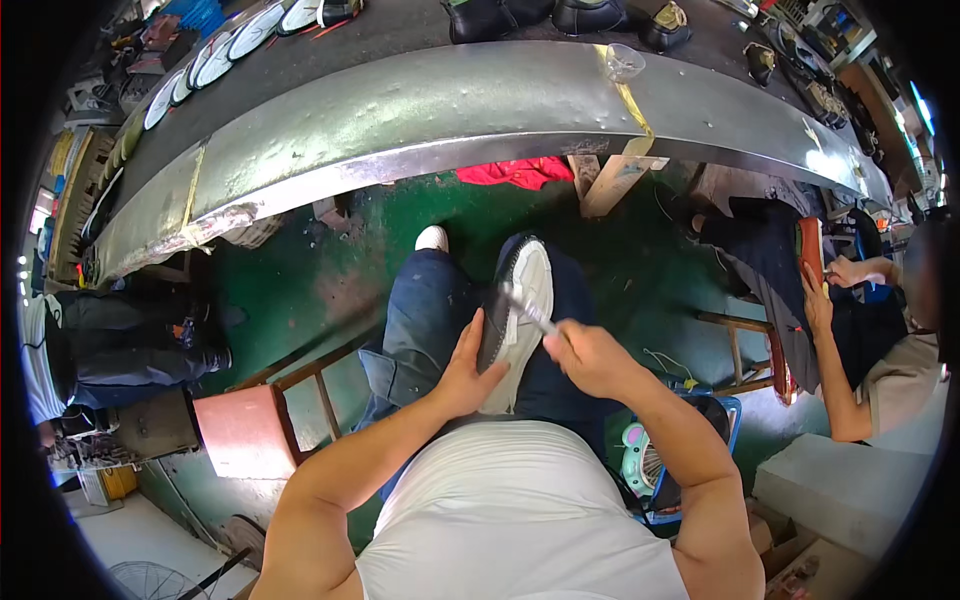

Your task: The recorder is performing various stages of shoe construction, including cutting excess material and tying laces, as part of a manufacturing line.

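A dark shoe (pixel 491 330) rests on my lap with its whitish underside (pixel 535 285) turned up and its toe pointing away from me. My left hand (pixel 465 371) is closed around the shoe's left side, thumb near the heel end. In my right hand (pixel 590 357) is a slim silvery tool (pixel 541 319), gripped by its near end. Its far tip reaches the middle of the underside. That tip is blurred, so I cannot tell whether it is a brush or a small hammer.
A metal-edged workbench (pixel 400 110) curves across ahead, with white soles (pixel 214 62) and dark shoes (pixel 590 15) on it. A pinkish stool (pixel 243 432) stands at left, a mint-green fan (pixel 638 455) at right. A co-worker's hand (pixel 818 300) holds a reddish-soled shoe (pixel 810 250).
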`<state>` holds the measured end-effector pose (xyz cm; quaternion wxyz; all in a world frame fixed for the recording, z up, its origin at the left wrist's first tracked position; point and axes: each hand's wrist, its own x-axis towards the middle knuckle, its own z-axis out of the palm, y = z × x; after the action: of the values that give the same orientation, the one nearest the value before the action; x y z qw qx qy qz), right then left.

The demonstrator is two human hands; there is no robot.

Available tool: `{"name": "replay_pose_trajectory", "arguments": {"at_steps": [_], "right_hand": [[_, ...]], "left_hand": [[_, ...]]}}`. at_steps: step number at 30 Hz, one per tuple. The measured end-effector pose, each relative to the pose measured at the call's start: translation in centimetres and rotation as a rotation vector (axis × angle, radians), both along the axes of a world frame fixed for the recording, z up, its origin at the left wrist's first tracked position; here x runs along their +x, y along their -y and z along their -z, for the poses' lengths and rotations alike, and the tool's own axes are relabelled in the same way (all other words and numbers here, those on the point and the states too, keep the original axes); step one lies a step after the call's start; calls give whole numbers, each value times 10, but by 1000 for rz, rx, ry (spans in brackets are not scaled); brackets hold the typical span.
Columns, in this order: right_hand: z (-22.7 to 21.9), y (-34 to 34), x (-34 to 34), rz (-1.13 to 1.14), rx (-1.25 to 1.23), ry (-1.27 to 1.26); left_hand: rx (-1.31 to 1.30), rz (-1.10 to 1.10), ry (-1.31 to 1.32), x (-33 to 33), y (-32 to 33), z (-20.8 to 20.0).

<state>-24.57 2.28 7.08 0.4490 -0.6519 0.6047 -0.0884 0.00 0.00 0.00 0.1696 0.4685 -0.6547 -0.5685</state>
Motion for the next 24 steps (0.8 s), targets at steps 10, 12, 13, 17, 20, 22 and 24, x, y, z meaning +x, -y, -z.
{"name": "replay_pose_trajectory", "arguments": {"at_steps": [10,12,13,17,20,22,24], "right_hand": [[40,-16,-13,578,164,592],[36,-39,-18,516,165,394],[45,-51,-23,468,180,382],[9,-61,-8,235,6,-43],[-15,-67,9,23,-147,-268],[-20,-69,16,-82,-337,-345],[-27,-62,16,-55,-405,-292]], "left_hand": [[266,-56,-168,14,32,-35],[379,-123,-345,25,36,-48],[374,-154,-457,30,38,-52],[637,-131,-1160,28,57,-113],[754,-210,-1148,22,97,-132],[615,-147,-1083,12,105,-131],[690,-209,-1155,4,108,-133]]}}
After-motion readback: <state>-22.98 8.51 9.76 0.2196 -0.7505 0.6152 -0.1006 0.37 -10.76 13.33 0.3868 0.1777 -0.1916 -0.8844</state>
